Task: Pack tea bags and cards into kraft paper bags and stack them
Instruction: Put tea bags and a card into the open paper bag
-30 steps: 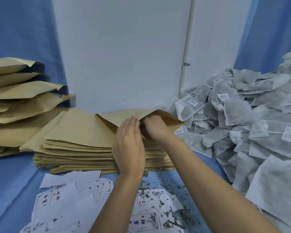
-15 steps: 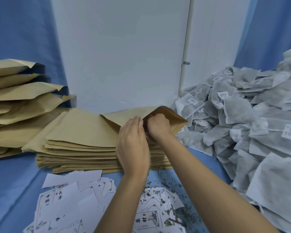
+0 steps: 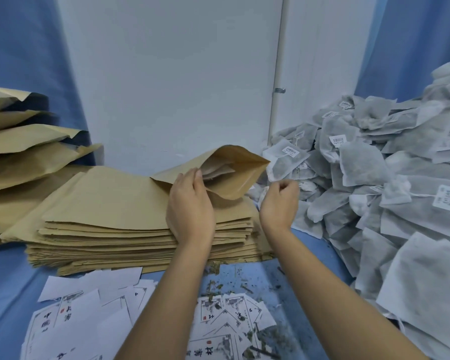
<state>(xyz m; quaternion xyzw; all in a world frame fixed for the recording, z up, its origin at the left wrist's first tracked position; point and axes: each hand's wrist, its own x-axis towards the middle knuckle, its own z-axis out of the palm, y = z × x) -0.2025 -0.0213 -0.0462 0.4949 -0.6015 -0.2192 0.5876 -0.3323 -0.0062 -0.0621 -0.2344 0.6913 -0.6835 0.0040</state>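
Stack of flat kraft bags (image 3: 115, 203): uniform tan. Open bag (image 3: 229, 189): tan outside, darker brown within. Tea bags (image 3: 361, 165): grey-white mesh, with white labels printed in black barcodes. Cards (image 3: 89, 320): white, with black calligraphy, grey ink drawings and small red seals. Table cover (image 3: 8, 281): blue, flecked with dark green-brown crumbs. Wall (image 3: 166, 74): pale white. Curtains (image 3: 24, 48): blue.

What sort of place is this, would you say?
Most likely a small hand-packing station for tea products: a big heap of tea bags, a stack of flat kraft paper bags and printed cards lie on a blue-covered table.
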